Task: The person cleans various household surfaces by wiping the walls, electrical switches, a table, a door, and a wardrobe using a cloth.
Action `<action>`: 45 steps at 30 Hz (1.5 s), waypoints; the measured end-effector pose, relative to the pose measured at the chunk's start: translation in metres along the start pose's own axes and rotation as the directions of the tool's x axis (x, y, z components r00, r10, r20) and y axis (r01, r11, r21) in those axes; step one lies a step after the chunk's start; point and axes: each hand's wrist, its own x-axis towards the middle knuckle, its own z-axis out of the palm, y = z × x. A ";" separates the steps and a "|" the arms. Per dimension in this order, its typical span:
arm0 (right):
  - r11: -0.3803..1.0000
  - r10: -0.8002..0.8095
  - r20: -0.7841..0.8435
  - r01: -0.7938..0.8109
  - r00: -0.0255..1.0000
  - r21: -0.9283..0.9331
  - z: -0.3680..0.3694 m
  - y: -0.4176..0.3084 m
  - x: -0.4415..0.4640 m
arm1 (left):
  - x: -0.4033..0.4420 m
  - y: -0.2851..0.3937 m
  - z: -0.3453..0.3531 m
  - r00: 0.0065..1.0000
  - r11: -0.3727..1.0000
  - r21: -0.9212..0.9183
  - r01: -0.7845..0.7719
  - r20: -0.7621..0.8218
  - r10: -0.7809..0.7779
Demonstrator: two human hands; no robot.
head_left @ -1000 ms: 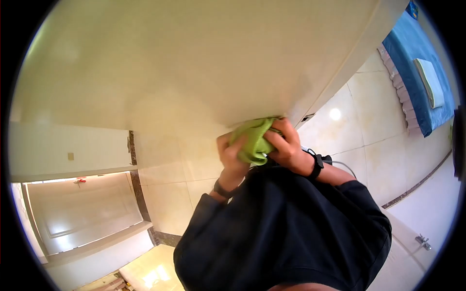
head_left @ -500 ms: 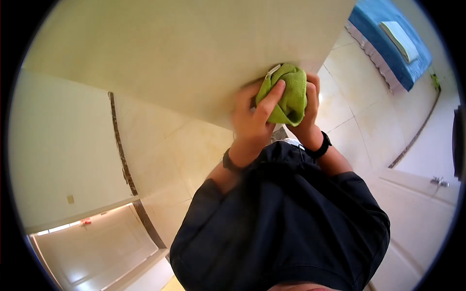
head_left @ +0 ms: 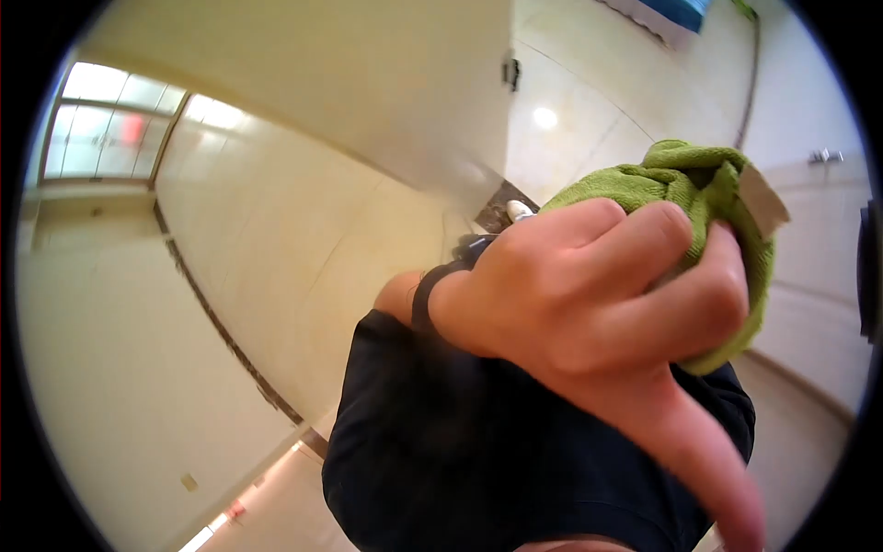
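My left hand [head_left: 589, 285], with a dark band [head_left: 426, 299] at its wrist, is large and close to the camera. Its bent fingers grip a green cloth [head_left: 616, 187], bunched and folded, and the thumb stretches down toward the lower right. A pale tag [head_left: 763, 204] sticks out from the cloth's right side. My right hand does not show; the left hand and the cloth cover the area in front of the right sleeve. Ahead of the hand stands a pale door panel [head_left: 368, 83] with a dark latch [head_left: 511, 72] on its edge, apart from the cloth.
Light floor tiles [head_left: 589, 101] spread beyond the panel, with a dark threshold strip [head_left: 501, 210] and a white shoe [head_left: 520, 210] near it. Part of a blue-covered bed [head_left: 685, 11] shows at the top. A metal handle [head_left: 825, 156] is at right, a bright window [head_left: 110, 120] at left.
Both hands held the cloth against the panel's edge before. Now the cloth is away from the panel, raised nearer the camera and to the right, in my left hand. My right hand has dropped from sight.
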 end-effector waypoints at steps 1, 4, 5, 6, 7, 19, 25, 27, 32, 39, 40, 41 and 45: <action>0.999 0.017 -0.044 -0.018 0.999 -0.029 -0.011 -0.003 -0.013 | -0.003 0.008 0.003 1.000 0.998 -0.063 -0.011 -0.008 0.011; 0.992 0.077 -0.207 -0.096 0.975 -0.084 -0.043 -0.015 -0.059 | -0.007 0.025 0.011 0.997 0.978 -0.195 -0.078 -0.024 0.074; 0.989 0.091 -0.253 -0.118 0.963 -0.094 -0.051 -0.018 -0.070 | -0.007 0.030 0.014 0.995 0.970 -0.224 -0.098 -0.026 0.095; 0.985 0.100 -0.292 -0.137 0.951 -0.107 -0.059 -0.022 -0.080 | -0.005 0.033 0.018 0.993 0.959 -0.257 -0.119 -0.034 0.114; 0.981 0.114 -0.328 -0.159 0.938 -0.113 -0.068 -0.027 -0.090 | -0.004 0.038 0.023 0.990 0.948 -0.287 -0.141 -0.039 0.135; 0.962 0.027 -0.753 -0.223 0.657 -0.159 -0.202 -0.084 -0.129 | 0.037 0.071 0.127 0.925 0.745 -0.580 -0.329 -0.039 0.378; 0.953 -0.088 -0.913 -0.233 0.399 -0.194 -0.275 -0.109 -0.143 | 0.060 0.104 0.225 0.867 0.552 -0.755 -0.353 -0.041 0.497; 0.947 -0.124 -0.944 -0.247 0.306 -0.204 -0.317 -0.126 -0.153 | 0.063 0.137 0.277 0.845 0.477 -0.805 -0.353 -0.055 0.531; 0.923 -0.208 -0.974 -0.313 0.087 -0.225 -0.352 -0.067 -0.155 | 0.020 0.079 0.374 0.855 0.374 -0.916 -0.145 0.074 0.514; 0.892 -0.348 -0.910 -0.380 -0.227 -0.246 -0.364 -0.037 -0.159 | -0.010 0.118 0.453 0.803 0.367 -0.916 0.162 0.339 0.491; 0.892 -0.357 -0.893 -0.384 -0.274 -0.239 -0.363 -0.038 -0.161 | -0.013 0.126 0.472 0.807 0.275 -0.952 0.137 0.268 0.526; 0.891 -0.365 -0.876 -0.390 -0.316 -0.231 -0.365 -0.037 -0.158 | -0.017 0.133 0.490 0.806 0.179 -0.977 0.113 0.195 0.558; 0.875 -0.422 -0.789 -0.429 -0.447 -0.225 -0.369 -0.042 -0.129 | -0.021 0.168 0.522 0.849 -0.030 -0.950 0.310 0.262 0.458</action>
